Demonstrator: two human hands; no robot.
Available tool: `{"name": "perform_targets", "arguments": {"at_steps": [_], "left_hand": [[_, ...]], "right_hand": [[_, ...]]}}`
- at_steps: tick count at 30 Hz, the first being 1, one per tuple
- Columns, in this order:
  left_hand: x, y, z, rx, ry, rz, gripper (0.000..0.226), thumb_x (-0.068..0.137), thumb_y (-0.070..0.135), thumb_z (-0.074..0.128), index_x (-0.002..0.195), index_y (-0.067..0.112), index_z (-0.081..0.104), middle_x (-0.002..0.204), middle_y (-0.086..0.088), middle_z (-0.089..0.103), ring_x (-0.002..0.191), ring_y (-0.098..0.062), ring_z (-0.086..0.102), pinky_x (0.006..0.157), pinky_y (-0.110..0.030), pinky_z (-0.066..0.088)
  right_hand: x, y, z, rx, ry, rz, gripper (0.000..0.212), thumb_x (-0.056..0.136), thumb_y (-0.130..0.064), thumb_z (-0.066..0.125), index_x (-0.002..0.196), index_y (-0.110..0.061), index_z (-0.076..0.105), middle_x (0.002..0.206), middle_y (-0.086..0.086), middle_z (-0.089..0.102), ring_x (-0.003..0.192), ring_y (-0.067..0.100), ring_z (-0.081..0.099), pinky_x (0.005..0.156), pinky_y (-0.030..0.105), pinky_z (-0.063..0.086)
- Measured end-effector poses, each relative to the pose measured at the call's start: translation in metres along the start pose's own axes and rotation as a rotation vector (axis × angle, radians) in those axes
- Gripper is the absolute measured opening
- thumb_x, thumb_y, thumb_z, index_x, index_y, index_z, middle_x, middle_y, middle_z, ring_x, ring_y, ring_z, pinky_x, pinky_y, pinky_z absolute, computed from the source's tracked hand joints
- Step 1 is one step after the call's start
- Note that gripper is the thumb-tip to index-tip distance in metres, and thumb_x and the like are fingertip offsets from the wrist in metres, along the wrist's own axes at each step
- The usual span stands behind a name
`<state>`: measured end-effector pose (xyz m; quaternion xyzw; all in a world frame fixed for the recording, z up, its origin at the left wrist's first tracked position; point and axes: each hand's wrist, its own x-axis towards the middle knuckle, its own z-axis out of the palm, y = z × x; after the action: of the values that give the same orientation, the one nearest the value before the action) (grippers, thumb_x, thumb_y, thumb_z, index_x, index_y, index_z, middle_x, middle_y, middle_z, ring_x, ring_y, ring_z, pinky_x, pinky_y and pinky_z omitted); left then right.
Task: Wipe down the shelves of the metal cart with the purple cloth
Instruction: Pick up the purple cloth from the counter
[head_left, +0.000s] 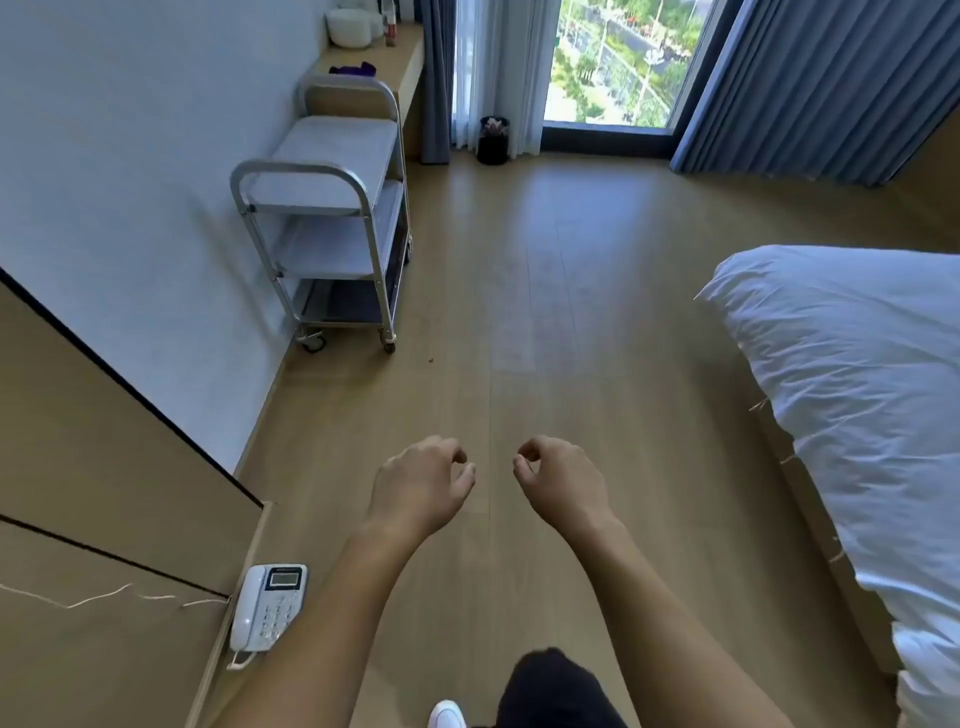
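A metal cart (332, 218) with three shelves stands against the left wall, well ahead of me. The purple cloth (354, 68) lies on the wooden desk just beyond the cart's far handle. My left hand (423, 480) and my right hand (561, 478) hover side by side over the floor in the lower middle, far from the cart. Both hands hold nothing, with fingers loosely curled and thumb tips near the forefingers.
A wooden desk (400, 62) with white bowls runs along the far left wall. A black bin (493, 140) stands by the window and curtains. A bed with white bedding (857, 395) fills the right side. A white telephone (270, 608) sits at lower left beside wooden panels.
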<state>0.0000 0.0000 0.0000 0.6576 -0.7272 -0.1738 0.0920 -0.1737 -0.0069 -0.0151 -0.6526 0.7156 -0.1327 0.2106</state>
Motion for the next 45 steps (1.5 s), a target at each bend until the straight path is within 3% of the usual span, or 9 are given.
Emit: {"name": "perform_targets", "arguments": {"at_steps": [8,11,22,32,45], "left_hand": [[0.079,-0.005,0.008,0.024,-0.067,0.016,0.026,0.091,0.048,0.047,0.103,0.030,0.062,0.106,0.013,0.063,0.098,-0.012,0.060,0.077,-0.030,0.046],[0.128,0.000,0.009,0.070,-0.077,0.038,0.029,0.091,0.048,0.046,0.106,0.029,0.062,0.108,0.011,0.063,0.099,-0.012,0.060,0.079,-0.030,0.047],[0.336,0.041,-0.045,0.130,0.020,0.014,0.030,0.092,0.048,0.046,0.107,0.027,0.062,0.107,0.009,0.065,0.096,-0.015,0.062,0.079,-0.034,0.051],[0.468,0.040,-0.021,0.075,-0.125,0.012,0.030,0.089,0.049,0.048,0.105,0.028,0.063,0.102,0.009,0.067,0.093,-0.015,0.063,0.081,-0.035,0.052],[0.730,-0.012,-0.073,0.037,-0.089,0.089,0.031,0.090,0.047,0.048,0.106,0.025,0.063,0.102,0.007,0.067,0.090,-0.015,0.064,0.078,-0.036,0.054]], "right_hand": [[0.069,0.009,0.001,-0.044,-0.110,0.108,0.024,0.093,-0.041,0.050,0.100,-0.026,0.067,0.101,-0.008,0.068,0.094,0.017,0.063,0.069,0.027,0.042],[0.119,0.014,0.003,-0.028,-0.127,0.111,0.024,0.091,-0.040,0.050,0.100,-0.026,0.068,0.102,-0.006,0.069,0.095,0.018,0.063,0.072,0.028,0.046],[0.345,-0.003,-0.066,0.023,-0.055,-0.027,0.026,0.093,-0.039,0.050,0.103,-0.024,0.068,0.099,-0.004,0.070,0.091,0.019,0.065,0.076,0.033,0.054],[0.458,0.021,-0.071,-0.035,-0.087,0.004,0.024,0.092,-0.039,0.051,0.100,-0.025,0.069,0.101,-0.003,0.071,0.093,0.021,0.065,0.076,0.031,0.052],[0.713,-0.056,-0.090,-0.070,-0.032,0.009,0.024,0.094,-0.037,0.051,0.103,-0.023,0.068,0.101,-0.002,0.071,0.094,0.021,0.065,0.077,0.031,0.052]]}}
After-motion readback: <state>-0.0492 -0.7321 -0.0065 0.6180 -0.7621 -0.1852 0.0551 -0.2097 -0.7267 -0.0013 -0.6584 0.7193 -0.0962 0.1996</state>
